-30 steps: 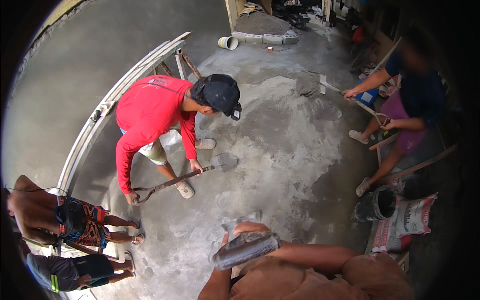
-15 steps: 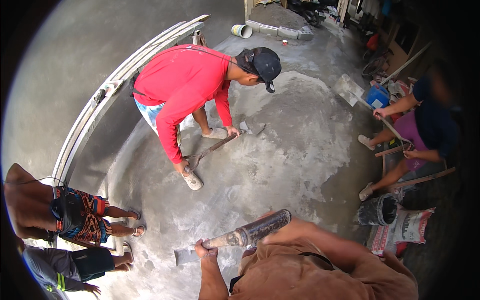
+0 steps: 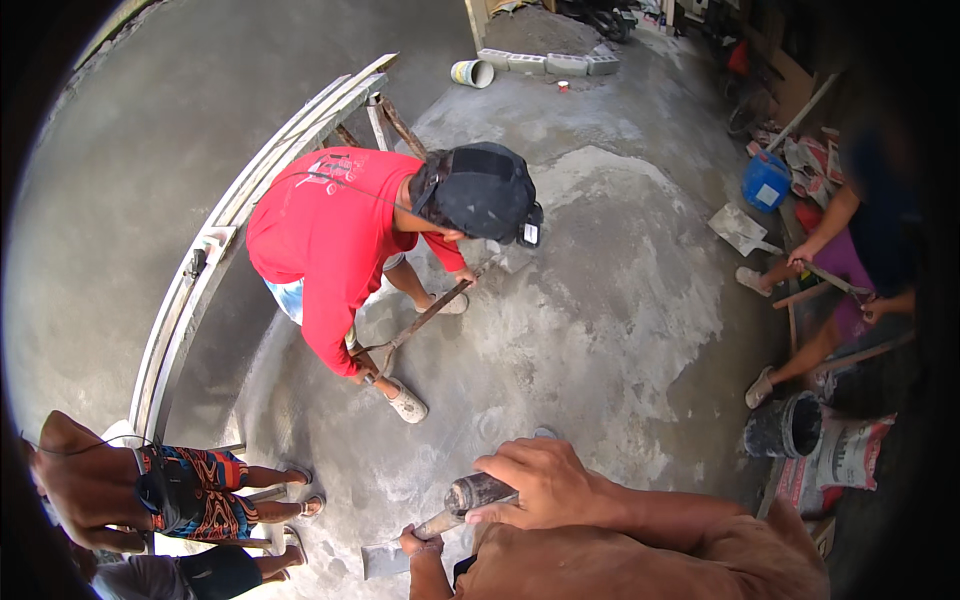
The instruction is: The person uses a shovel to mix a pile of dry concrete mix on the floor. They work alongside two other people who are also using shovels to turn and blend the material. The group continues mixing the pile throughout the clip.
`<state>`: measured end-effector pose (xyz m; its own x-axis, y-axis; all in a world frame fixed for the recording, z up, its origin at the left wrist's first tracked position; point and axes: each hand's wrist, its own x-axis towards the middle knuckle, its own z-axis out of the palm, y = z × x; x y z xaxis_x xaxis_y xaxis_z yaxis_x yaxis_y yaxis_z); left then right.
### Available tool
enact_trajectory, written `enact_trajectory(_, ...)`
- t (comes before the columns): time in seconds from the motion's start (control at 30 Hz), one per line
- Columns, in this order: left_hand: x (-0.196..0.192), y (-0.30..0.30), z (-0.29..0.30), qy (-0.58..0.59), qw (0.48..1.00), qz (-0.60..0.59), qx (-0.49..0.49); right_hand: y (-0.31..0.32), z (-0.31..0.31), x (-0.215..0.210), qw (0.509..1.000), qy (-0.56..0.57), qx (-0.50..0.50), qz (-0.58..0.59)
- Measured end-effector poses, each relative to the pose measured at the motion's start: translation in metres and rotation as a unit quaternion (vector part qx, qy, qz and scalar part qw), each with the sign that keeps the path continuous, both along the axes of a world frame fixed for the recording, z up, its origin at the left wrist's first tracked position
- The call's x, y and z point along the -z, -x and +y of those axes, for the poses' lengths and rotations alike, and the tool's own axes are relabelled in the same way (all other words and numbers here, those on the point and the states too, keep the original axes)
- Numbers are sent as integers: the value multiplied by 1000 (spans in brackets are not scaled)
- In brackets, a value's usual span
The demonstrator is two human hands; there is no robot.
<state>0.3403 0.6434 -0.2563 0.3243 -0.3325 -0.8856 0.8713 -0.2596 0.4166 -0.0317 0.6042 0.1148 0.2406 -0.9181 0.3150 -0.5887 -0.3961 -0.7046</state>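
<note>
I hold a shovel [image 3: 385,561] low in front of me, its flat metal blade down at the grey, wet-looking concrete surface [image 3: 610,290]. My left hand [image 3: 420,542] is closed round the lower part of the pale shaft. Higher up, my right hand [image 3: 540,482] wraps the dark grip end, fingers bent over it. Ahead, a person in a red long-sleeved top [image 3: 330,235] and black cap [image 3: 488,190] bends over a second shovel [image 3: 425,318], both hands on it. Another person at right holds a third shovel [image 3: 742,230].
Two people stand at lower left, one in patterned shorts [image 3: 205,492]. Long pale boards [image 3: 215,235] run along the left. A black bucket [image 3: 783,425], cement sacks [image 3: 850,452] and a blue container [image 3: 765,182] sit at right. Farther off are hollow blocks [image 3: 548,63] and a tipped bucket [image 3: 472,73].
My shovel's grip end has come down and left, and my right hand now shows wrapped over it. The person in red has bent lower. The shovel at right has dropped.
</note>
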Motion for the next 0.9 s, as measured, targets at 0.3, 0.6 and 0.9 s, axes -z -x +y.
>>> enact_trajectory(0.3, 1, -30, -24, -68, 997, -41, 6, 1, -52, -4, 987, -151, -51, -22)
enact_trajectory(0.6, 10, -114, -72, -51, 992, 35, 107, -97, -59, -43, 950, -296, -98, 33)
enact_trajectory(0.9, 40, -157, -130, -16, 968, 68, 242, -238, -30, -61, 982, -144, -58, 106)
